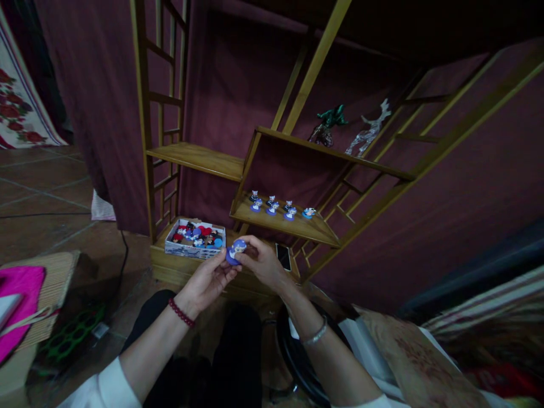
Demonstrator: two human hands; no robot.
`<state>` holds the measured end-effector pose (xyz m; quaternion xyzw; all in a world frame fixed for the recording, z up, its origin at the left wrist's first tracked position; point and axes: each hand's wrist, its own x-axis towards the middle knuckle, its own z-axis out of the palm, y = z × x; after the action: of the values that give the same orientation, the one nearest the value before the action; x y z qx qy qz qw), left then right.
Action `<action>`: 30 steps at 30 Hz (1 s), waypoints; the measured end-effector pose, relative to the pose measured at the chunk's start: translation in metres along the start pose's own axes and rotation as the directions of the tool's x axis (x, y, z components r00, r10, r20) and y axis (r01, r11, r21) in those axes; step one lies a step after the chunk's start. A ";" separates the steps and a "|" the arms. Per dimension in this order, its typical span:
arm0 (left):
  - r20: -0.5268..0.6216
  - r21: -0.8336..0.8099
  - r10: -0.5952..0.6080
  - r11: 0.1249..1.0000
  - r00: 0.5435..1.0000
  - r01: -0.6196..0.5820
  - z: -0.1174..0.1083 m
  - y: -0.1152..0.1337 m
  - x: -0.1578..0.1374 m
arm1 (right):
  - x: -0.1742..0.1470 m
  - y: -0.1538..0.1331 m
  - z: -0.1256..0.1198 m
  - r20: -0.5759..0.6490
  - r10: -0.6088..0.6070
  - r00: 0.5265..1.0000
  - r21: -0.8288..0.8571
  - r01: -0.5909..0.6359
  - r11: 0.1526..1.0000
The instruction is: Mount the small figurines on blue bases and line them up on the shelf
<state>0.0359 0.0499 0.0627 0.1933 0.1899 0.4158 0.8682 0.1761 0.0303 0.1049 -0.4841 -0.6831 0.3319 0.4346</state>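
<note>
A small purple and white figurine (pixel 237 251) on a round purple base is held between both hands, in front of the low part of the shelf. My left hand (pixel 211 279) pinches the base's left edge, palm turned up. From the right, my right hand (pixel 263 262) grips the figurine's body with thumb and fingers. Just behind my left hand stands an open box (pixel 191 253) of mixed red, blue, purple and black figurines. Two rows of similar figurines (pixel 273 208) stand on the raised wooden shelf (pixel 293 226), with a blue and white figurine (pixel 309 213) at their right end.
A phone-like dark slab (pixel 283 257) lies on the low shelf. A green figure (pixel 327 124) and a clear deer-like figure (pixel 369 129) stand on the upper shelf. A black round stool (pixel 293 351) is below my right arm. Pink cloth (pixel 25 294) covers a table at left.
</note>
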 end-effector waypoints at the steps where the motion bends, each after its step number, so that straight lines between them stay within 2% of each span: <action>1: 0.006 0.009 0.001 1.000 1.000 -0.001 0.002 0.002 0.000 | 0.000 -0.001 -0.001 0.003 0.003 1.000 0.020 -0.003 1.000; 6: 0.036 0.002 -0.012 1.000 0.999 0.011 0.008 0.006 0.003 | 0.001 -0.002 -0.006 0.003 0.016 1.000 0.070 -0.016 0.997; 11: 0.041 -0.004 -0.035 0.999 0.999 0.036 0.006 0.005 0.006 | 0.002 0.004 -0.010 0.000 0.016 1.000 0.049 -0.016 0.999; 17: 0.044 0.005 -0.033 0.999 0.998 0.033 0.009 0.002 0.008 | -0.001 0.006 -0.011 -0.027 0.037 0.999 0.056 -0.035 0.998; 24: -0.009 0.039 -0.027 0.999 1.000 0.027 0.015 -0.005 0.006 | -0.007 0.010 -0.012 -0.070 0.027 0.997 0.021 -0.026 0.999; 30: 0.024 0.025 -0.029 0.999 0.999 0.028 0.018 -0.012 0.011 | -0.014 0.009 -0.018 -0.092 0.065 0.994 0.042 -0.061 0.997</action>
<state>0.0585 0.0483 0.0700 0.2063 0.1871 0.3985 0.8739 0.1984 0.0209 0.1004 -0.5117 -0.6400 0.3358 0.4646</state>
